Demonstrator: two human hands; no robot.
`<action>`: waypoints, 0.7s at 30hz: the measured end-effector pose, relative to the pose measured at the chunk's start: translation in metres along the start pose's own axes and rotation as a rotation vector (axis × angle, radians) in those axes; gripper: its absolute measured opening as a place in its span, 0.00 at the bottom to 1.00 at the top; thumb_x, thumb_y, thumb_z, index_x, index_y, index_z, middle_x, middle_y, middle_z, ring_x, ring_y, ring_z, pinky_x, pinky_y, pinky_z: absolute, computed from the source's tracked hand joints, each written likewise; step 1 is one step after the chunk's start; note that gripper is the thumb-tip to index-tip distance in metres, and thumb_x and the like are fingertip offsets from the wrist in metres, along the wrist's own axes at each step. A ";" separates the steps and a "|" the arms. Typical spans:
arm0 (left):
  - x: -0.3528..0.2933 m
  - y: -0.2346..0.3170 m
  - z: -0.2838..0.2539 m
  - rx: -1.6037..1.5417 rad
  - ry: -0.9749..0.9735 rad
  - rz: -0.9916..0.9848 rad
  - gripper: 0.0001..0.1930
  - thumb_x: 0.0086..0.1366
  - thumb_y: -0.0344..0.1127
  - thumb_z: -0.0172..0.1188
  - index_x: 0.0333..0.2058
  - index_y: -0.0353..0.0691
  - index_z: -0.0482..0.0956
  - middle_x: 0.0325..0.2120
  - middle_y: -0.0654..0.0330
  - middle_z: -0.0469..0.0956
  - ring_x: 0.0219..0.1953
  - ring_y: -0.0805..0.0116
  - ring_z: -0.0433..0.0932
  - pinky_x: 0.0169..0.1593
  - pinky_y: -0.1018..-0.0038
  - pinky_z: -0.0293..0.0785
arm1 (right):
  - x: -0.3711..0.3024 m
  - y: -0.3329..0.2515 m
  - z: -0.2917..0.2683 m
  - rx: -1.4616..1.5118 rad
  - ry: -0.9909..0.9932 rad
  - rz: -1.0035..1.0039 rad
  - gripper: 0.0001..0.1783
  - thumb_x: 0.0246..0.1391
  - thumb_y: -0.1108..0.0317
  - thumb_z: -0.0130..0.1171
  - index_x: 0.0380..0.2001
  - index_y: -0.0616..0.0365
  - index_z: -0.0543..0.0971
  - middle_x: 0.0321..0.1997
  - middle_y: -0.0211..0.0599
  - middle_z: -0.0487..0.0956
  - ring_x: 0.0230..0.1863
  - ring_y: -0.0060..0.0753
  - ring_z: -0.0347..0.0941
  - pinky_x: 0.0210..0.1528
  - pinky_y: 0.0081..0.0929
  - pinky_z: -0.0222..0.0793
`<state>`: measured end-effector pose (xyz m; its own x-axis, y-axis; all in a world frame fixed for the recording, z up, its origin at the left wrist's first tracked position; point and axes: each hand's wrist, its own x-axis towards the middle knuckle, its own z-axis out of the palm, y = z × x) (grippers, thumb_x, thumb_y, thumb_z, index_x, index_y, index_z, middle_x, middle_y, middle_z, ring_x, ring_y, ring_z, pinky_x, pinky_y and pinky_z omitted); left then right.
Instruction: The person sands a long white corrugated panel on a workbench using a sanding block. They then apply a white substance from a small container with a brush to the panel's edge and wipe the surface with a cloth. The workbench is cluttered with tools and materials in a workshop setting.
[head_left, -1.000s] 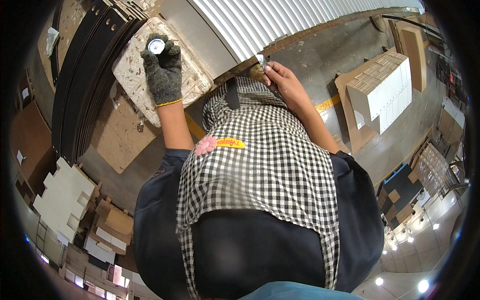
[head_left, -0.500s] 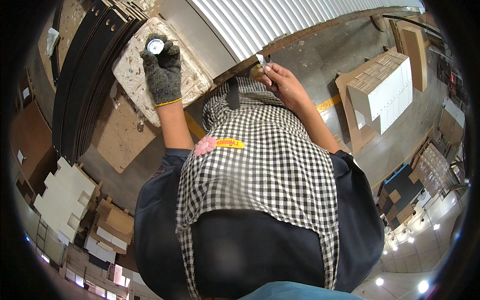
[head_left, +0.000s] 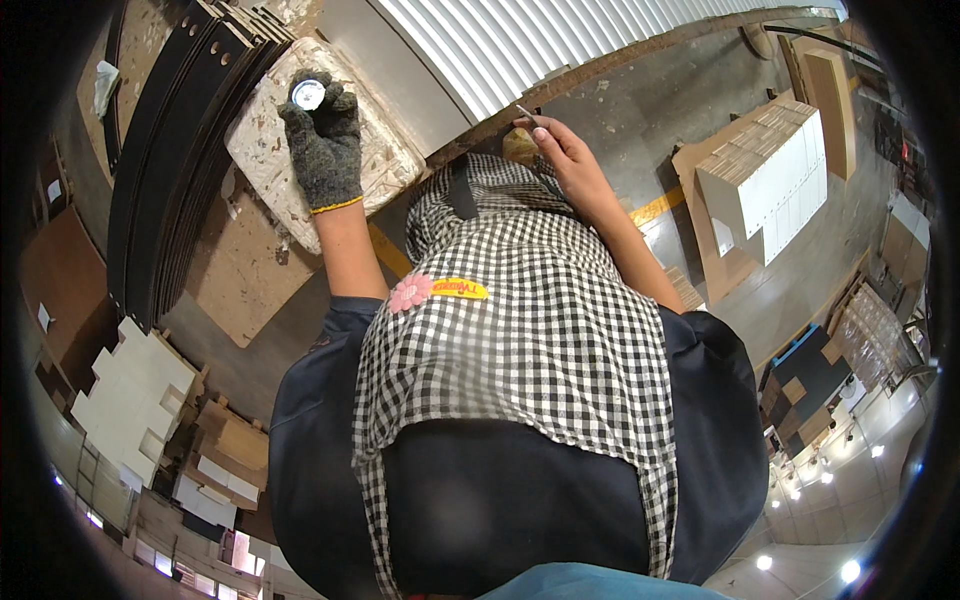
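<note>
My left hand [head_left: 325, 150], in a dark grey knit glove with a yellow cuff, curls its fingers round a small round pot [head_left: 308, 95] with a pale, shiny top. It hangs over a worn, stained foam-like block [head_left: 385, 165]. My bare right hand [head_left: 570, 165] pinches a small thin metal-tipped tool [head_left: 526, 115], seen nearly edge-on. Its exact kind is hard to make out. Just below the tool, partly behind the fingers, shows a yellowish-brown lump [head_left: 518, 146] that I cannot identify. The right hand is near the edge of the white panels.
White ribbed panels [head_left: 510, 45] lie in a row ahead, beside a grey flat surface [head_left: 400, 60]. Long black boards [head_left: 165, 150] are stacked at the left. To the right, white-edged boards [head_left: 770, 190] rest on cardboard. Cut panels [head_left: 135, 390] stand behind on the left.
My right hand has turned, so the tool's pale flat face no longer shows and only a thin edge is seen. The left hand with the pot has barely moved.
</note>
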<state>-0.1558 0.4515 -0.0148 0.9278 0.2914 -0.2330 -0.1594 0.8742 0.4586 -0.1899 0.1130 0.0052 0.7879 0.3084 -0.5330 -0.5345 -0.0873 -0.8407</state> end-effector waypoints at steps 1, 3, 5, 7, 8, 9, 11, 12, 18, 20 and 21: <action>0.000 0.000 0.000 -0.002 0.004 0.001 0.31 0.56 0.46 0.75 0.55 0.35 0.79 0.46 0.52 0.82 0.43 0.60 0.79 0.47 0.66 0.79 | 0.002 0.005 0.000 -0.068 0.039 -0.073 0.18 0.74 0.61 0.52 0.58 0.60 0.78 0.38 0.28 0.75 0.40 0.19 0.68 0.45 0.19 0.63; 0.000 0.000 0.001 -0.008 0.011 0.000 0.32 0.56 0.47 0.75 0.54 0.35 0.79 0.46 0.52 0.83 0.43 0.60 0.79 0.47 0.66 0.79 | 0.006 0.012 0.003 -0.206 0.120 -0.217 0.18 0.73 0.62 0.55 0.57 0.62 0.78 0.44 0.32 0.76 0.46 0.24 0.71 0.51 0.23 0.66; 0.000 0.000 0.003 -0.006 0.003 -0.005 0.32 0.56 0.47 0.75 0.54 0.35 0.79 0.46 0.52 0.83 0.43 0.60 0.79 0.47 0.66 0.79 | 0.008 0.010 0.000 -0.300 0.100 -0.185 0.18 0.71 0.64 0.57 0.57 0.63 0.77 0.48 0.36 0.76 0.50 0.28 0.73 0.56 0.25 0.67; 0.000 0.001 0.004 -0.005 -0.016 -0.007 0.32 0.56 0.47 0.74 0.54 0.35 0.79 0.46 0.52 0.83 0.43 0.60 0.79 0.47 0.66 0.79 | 0.010 0.010 -0.001 -0.344 0.091 -0.183 0.18 0.70 0.64 0.58 0.57 0.64 0.77 0.50 0.38 0.77 0.53 0.30 0.73 0.58 0.27 0.67; 0.001 0.000 0.003 -0.006 -0.031 -0.008 0.32 0.55 0.47 0.74 0.54 0.35 0.79 0.46 0.52 0.83 0.43 0.60 0.79 0.47 0.66 0.79 | 0.012 0.013 -0.001 -0.340 0.095 -0.197 0.18 0.70 0.64 0.58 0.56 0.64 0.77 0.50 0.38 0.77 0.53 0.31 0.74 0.58 0.27 0.67; 0.001 0.001 0.002 -0.007 -0.044 -0.008 0.32 0.55 0.47 0.74 0.54 0.35 0.79 0.47 0.52 0.83 0.43 0.61 0.79 0.47 0.66 0.79 | 0.013 0.015 -0.001 -0.337 0.096 -0.210 0.18 0.70 0.64 0.58 0.56 0.63 0.77 0.50 0.39 0.77 0.53 0.31 0.74 0.58 0.27 0.67; 0.003 0.001 -0.002 -0.009 -0.049 -0.011 0.32 0.55 0.47 0.74 0.55 0.35 0.78 0.47 0.52 0.82 0.44 0.60 0.79 0.47 0.66 0.79 | 0.013 0.015 0.000 -0.326 0.088 -0.232 0.18 0.70 0.64 0.58 0.56 0.64 0.77 0.50 0.39 0.77 0.53 0.31 0.74 0.58 0.27 0.67; 0.003 0.001 -0.002 -0.009 -0.052 -0.013 0.32 0.55 0.47 0.74 0.55 0.35 0.78 0.47 0.52 0.82 0.44 0.60 0.79 0.47 0.66 0.79 | 0.013 0.015 0.000 -0.320 0.083 -0.243 0.18 0.70 0.64 0.58 0.56 0.64 0.77 0.50 0.39 0.77 0.53 0.32 0.74 0.58 0.28 0.67; 0.003 0.001 -0.002 -0.033 -0.053 -0.010 0.33 0.55 0.47 0.75 0.55 0.35 0.78 0.47 0.52 0.82 0.44 0.60 0.79 0.47 0.65 0.79 | 0.016 0.018 0.002 -0.342 0.097 -0.341 0.19 0.69 0.62 0.59 0.56 0.62 0.78 0.47 0.43 0.79 0.48 0.39 0.75 0.53 0.34 0.70; 0.003 0.001 -0.003 -0.030 -0.049 -0.011 0.32 0.55 0.46 0.75 0.55 0.35 0.78 0.47 0.52 0.82 0.44 0.60 0.79 0.47 0.65 0.79 | 0.017 0.022 0.003 -0.289 0.096 -0.341 0.19 0.69 0.62 0.59 0.56 0.62 0.78 0.47 0.43 0.79 0.48 0.39 0.75 0.53 0.34 0.70; 0.003 0.001 -0.003 -0.030 -0.048 -0.011 0.32 0.55 0.46 0.75 0.55 0.35 0.78 0.47 0.52 0.83 0.44 0.59 0.79 0.47 0.65 0.79 | 0.017 0.023 0.003 -0.264 0.095 -0.341 0.19 0.69 0.62 0.59 0.56 0.62 0.78 0.47 0.43 0.79 0.48 0.39 0.75 0.53 0.34 0.70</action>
<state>-0.1539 0.4548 -0.0180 0.9444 0.2637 -0.1961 -0.1589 0.8887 0.4301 -0.1895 0.1190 -0.0225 0.9370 0.2739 -0.2170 -0.1524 -0.2386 -0.9591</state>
